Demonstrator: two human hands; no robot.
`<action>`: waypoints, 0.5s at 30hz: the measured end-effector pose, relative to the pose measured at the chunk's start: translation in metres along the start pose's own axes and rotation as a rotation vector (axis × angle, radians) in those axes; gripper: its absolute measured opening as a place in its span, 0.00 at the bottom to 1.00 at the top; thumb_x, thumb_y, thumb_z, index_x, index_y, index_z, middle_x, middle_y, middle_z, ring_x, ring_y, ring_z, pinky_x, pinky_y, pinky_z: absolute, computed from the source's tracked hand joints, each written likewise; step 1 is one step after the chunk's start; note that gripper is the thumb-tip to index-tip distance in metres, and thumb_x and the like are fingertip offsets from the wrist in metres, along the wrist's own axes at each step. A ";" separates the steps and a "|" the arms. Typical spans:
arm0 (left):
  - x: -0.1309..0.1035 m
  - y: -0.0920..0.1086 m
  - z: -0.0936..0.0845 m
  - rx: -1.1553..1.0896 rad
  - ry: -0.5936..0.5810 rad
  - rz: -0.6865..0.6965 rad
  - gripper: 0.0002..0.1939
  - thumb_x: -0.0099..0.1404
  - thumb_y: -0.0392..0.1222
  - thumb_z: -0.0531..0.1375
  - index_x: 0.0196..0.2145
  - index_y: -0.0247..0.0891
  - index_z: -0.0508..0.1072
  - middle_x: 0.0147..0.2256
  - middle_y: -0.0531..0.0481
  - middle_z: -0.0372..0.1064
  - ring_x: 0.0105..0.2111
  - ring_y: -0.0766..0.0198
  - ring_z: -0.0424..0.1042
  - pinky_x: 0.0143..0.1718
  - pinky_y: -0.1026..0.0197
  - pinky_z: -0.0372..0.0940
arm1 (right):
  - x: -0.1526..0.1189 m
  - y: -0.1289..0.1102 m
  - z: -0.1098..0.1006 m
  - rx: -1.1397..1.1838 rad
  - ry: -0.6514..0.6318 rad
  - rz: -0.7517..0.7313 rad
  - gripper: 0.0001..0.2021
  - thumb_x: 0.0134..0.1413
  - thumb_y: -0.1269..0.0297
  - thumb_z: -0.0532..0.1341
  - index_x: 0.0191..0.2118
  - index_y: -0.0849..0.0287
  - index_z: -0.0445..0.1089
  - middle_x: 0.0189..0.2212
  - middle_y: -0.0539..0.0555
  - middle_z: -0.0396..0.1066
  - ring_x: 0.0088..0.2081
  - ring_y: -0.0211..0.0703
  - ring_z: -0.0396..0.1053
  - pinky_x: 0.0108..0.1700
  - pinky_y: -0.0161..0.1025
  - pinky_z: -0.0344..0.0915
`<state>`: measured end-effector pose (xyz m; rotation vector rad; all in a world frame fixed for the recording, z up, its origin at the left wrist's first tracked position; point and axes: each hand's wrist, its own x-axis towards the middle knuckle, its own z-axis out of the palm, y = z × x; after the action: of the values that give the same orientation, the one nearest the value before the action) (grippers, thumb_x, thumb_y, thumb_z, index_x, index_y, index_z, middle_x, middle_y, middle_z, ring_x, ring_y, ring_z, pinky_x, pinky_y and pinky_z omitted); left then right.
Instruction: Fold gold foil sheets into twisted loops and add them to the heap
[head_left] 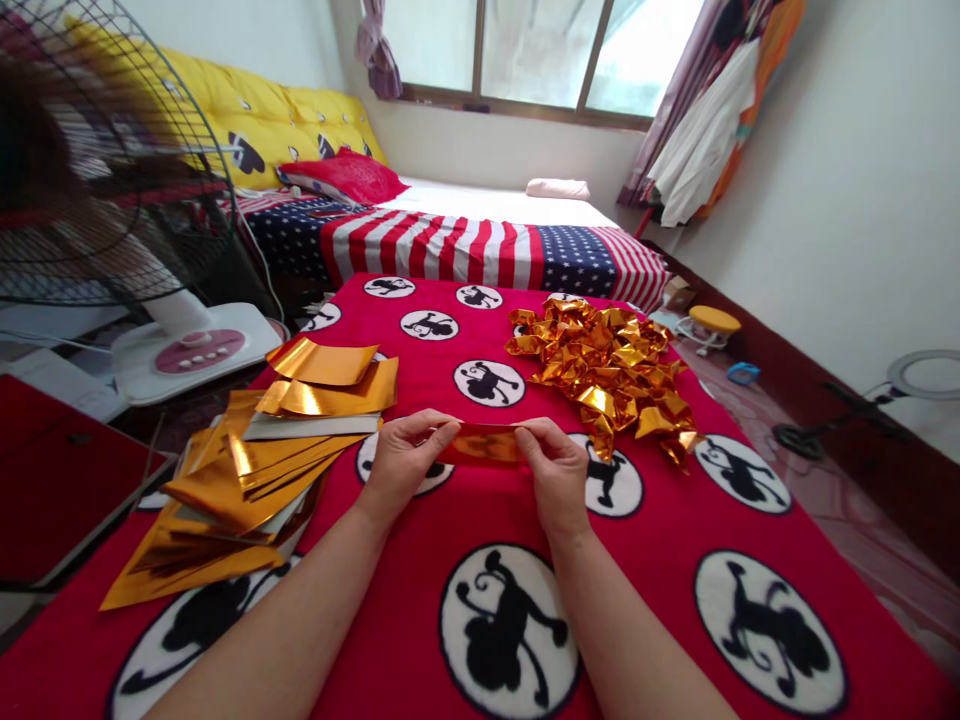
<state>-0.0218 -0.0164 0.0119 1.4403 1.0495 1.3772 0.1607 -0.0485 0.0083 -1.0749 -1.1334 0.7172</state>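
Between my two hands a strip of gold foil paper [486,444] is stretched level above the red cloth [630,620]. My left hand [405,455] pinches its left end between thumb and fingers. At the right end my right hand [553,468] has the same kind of pinch. The paper's shiny side reflects the red of the cloth; whether it is folded over, I cannot tell. Left of my hands lies a fanned stack of gold foil sheets [240,480], some showing pale backs. To the right, beyond my right hand, sits a heap of folded gold foil pieces [600,355].
A fan [180,340] stands at the left, beside the stack. Behind the cloth-covered surface is a bed with a striped and starred cover [450,248] and a red pillow [345,178]. On the floor at right are a yellow stool [714,318] and a ring-light stand [862,405].
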 end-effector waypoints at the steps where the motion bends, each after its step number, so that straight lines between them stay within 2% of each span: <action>1: -0.001 0.003 0.000 0.016 -0.021 0.036 0.11 0.57 0.48 0.66 0.29 0.36 0.79 0.29 0.49 0.75 0.30 0.64 0.72 0.32 0.65 0.66 | 0.000 0.002 0.000 0.011 0.008 0.015 0.07 0.53 0.59 0.64 0.30 0.57 0.74 0.27 0.49 0.69 0.30 0.38 0.63 0.32 0.35 0.59; 5: -0.007 0.018 0.001 0.114 -0.189 0.194 0.09 0.58 0.46 0.65 0.29 0.38 0.79 0.29 0.47 0.75 0.31 0.62 0.72 0.33 0.63 0.67 | 0.000 0.005 0.002 0.091 0.068 0.147 0.09 0.51 0.57 0.65 0.33 0.58 0.75 0.24 0.48 0.69 0.23 0.34 0.58 0.25 0.33 0.57; 8: -0.012 0.023 0.004 0.075 -0.384 0.208 0.17 0.62 0.54 0.60 0.30 0.37 0.79 0.31 0.43 0.74 0.32 0.59 0.73 0.35 0.59 0.67 | 0.001 0.001 0.002 0.212 0.058 0.217 0.10 0.50 0.56 0.66 0.33 0.58 0.74 0.22 0.47 0.68 0.20 0.32 0.56 0.22 0.32 0.55; 10: -0.013 0.021 0.009 0.030 -0.434 0.161 0.22 0.65 0.57 0.56 0.31 0.36 0.78 0.32 0.41 0.74 0.35 0.57 0.73 0.40 0.57 0.67 | 0.003 -0.005 0.001 0.313 0.012 0.261 0.10 0.49 0.55 0.66 0.31 0.57 0.73 0.23 0.47 0.68 0.21 0.33 0.59 0.23 0.31 0.57; 11: -0.014 0.019 0.011 0.014 -0.430 0.115 0.21 0.65 0.56 0.56 0.32 0.36 0.78 0.34 0.41 0.74 0.37 0.57 0.73 0.41 0.56 0.67 | 0.003 -0.009 0.000 0.361 -0.029 0.292 0.10 0.49 0.54 0.66 0.31 0.56 0.73 0.23 0.48 0.69 0.22 0.34 0.61 0.24 0.31 0.59; 13: -0.014 0.014 0.016 -0.028 -0.408 -0.023 0.15 0.61 0.52 0.62 0.36 0.36 0.75 0.38 0.41 0.74 0.40 0.56 0.73 0.42 0.57 0.68 | 0.004 -0.014 -0.002 0.439 -0.138 0.367 0.11 0.48 0.53 0.66 0.29 0.56 0.71 0.25 0.49 0.69 0.25 0.36 0.64 0.27 0.33 0.62; 15: -0.013 0.009 0.020 -0.132 -0.424 -0.176 0.20 0.55 0.48 0.67 0.42 0.38 0.70 0.42 0.42 0.73 0.41 0.57 0.74 0.41 0.58 0.69 | 0.004 -0.018 -0.003 0.475 -0.258 0.427 0.13 0.46 0.52 0.66 0.29 0.56 0.70 0.25 0.50 0.70 0.26 0.39 0.66 0.28 0.34 0.64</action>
<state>-0.0019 -0.0323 0.0163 1.4236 0.7735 0.9420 0.1638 -0.0518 0.0262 -0.8325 -0.8828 1.4175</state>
